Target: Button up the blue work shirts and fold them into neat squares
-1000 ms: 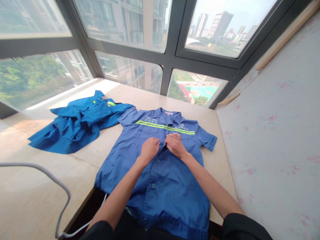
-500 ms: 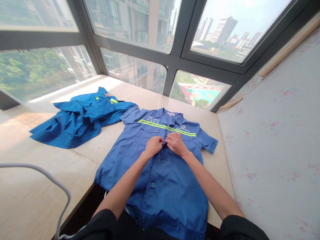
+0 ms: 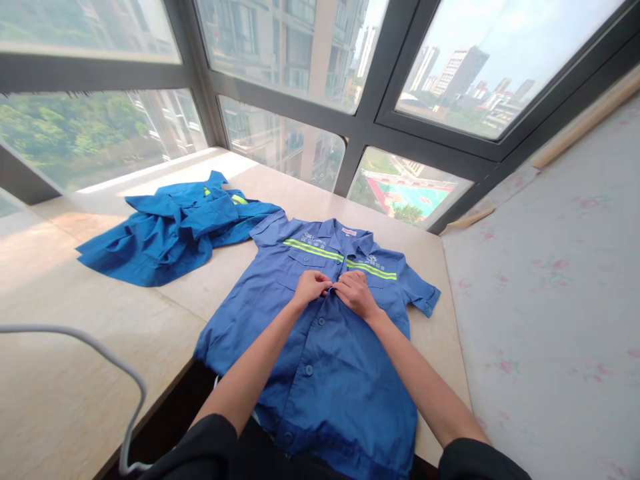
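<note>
A blue short-sleeved work shirt [image 3: 350, 373] lies front up, its collar toward the window and its hem hanging over the near edge. Yellow-green stripes and white print cross its chest. My left hand [image 3: 312, 287] and my right hand [image 3: 354, 292] meet at the front placket, just below the stripes. Both are closed, with fingertips pinching the placket edges and lifting the cloth slightly. Whatever button sits between the fingers is hidden. Lower on the placket, fastened buttons [image 3: 309, 370] show.
Left of the shirt, a second blue garment [image 3: 170, 233] with yellow-green strips lies crumpled on the pale stone sill [image 3: 170, 320]. A grey-white cable [image 3: 100, 352] curves in at lower left. Grey-framed windows stand behind, and a flowered wall [image 3: 540, 313] borders the right.
The view has shifted slightly, so the scene sits further right. My hands stay at the same spot on the placket, with fingertips a little closer and the cloth edge pinched up.
</note>
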`<state>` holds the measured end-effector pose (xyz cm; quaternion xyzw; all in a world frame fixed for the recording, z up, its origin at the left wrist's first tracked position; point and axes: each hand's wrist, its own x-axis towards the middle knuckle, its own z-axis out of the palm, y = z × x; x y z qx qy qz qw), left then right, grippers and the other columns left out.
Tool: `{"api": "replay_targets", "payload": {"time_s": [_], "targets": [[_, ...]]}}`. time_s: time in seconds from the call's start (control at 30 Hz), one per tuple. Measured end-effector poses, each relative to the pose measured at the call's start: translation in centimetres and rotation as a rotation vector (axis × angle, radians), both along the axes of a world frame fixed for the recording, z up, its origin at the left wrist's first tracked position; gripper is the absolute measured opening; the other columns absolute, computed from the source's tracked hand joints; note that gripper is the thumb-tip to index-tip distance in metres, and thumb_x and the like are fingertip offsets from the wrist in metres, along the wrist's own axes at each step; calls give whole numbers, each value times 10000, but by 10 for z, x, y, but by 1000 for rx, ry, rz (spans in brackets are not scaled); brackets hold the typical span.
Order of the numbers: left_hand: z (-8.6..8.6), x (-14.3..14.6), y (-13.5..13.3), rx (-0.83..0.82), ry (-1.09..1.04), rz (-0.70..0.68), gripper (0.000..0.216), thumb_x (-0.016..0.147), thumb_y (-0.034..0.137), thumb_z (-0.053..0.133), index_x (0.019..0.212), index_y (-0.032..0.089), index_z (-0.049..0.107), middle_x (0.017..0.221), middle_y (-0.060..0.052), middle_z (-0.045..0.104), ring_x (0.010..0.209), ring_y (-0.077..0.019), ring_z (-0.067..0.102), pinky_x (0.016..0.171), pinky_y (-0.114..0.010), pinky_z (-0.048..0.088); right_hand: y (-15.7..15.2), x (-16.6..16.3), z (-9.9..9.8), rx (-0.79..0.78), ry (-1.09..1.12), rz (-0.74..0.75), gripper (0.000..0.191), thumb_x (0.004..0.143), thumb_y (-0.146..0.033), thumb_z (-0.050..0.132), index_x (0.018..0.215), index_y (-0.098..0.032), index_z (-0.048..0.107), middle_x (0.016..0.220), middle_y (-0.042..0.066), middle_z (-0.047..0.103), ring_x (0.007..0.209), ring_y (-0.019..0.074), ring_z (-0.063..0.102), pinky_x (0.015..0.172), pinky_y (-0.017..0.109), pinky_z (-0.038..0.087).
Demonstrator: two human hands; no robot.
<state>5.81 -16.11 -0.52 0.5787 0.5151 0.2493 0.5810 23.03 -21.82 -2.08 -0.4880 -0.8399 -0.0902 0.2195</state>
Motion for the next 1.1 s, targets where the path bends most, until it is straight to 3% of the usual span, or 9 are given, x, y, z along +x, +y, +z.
{"api": "replay_targets", "payload": {"time_s": [0.3, 0.63, 0.8, 0.9, 1.0, 1.1], "targets": [[-6, 0, 2, -89, -109, 78, 71, 749, 168, 743, 772, 115, 701, 543, 25, 619, 461, -64, 552, 470, -169, 460, 3, -4, -2, -3, 37, 22, 224, 981, -225, 490, 886, -217, 693, 881, 54, 675, 990, 215, 564, 935, 377, 333], [-6, -5, 0, -32, -114, -25, 77, 790, 184, 687, 749, 121, 702, 527, 36, 600, 476, -67, 552, 506, -174, 485, 2, -3, -7, -52, 44, -55, 181, 968, -279, 534, 1028, -219, 693, 996, 71, 694, 1068, 244, 554, 949, 407, 317], [-9, -4, -1, 51, -71, -48, 110, 812, 173, 625, 751, 127, 704, 536, 38, 600, 483, -87, 556, 521, -200, 492, 4, -2, -7, -67, 32, -11, 179, 962, -254, 529, 1030, -219, 690, 991, 69, 695, 1082, 246, 556, 961, 414, 313], [-14, -4, -4, 118, -39, -22, 112, 808, 167, 631, 865, 140, 722, 609, 18, 652, 537, -107, 596, 599, -228, 519, 6, -2, -7, -65, 16, 12, 180, 960, -252, 518, 1009, -211, 686, 975, 73, 699, 1059, 242, 562, 958, 413, 317], [-18, -5, -10, 271, -15, 28, 196, 795, 181, 665, 983, 167, 721, 781, -21, 728, 713, -137, 669, 745, -243, 528, 9, -3, -5, -67, -6, 27, 177, 949, -245, 513, 975, -200, 682, 942, 79, 700, 1017, 240, 568, 944, 407, 330], [-18, -8, -17, 422, -5, 34, 152, 848, 246, 619, 919, 175, 733, 856, -38, 748, 781, -148, 679, 774, -240, 514, 12, -2, -5, -66, -13, 45, 175, 932, -230, 515, 947, -179, 682, 917, 89, 693, 987, 242, 569, 928, 400, 352]]}}
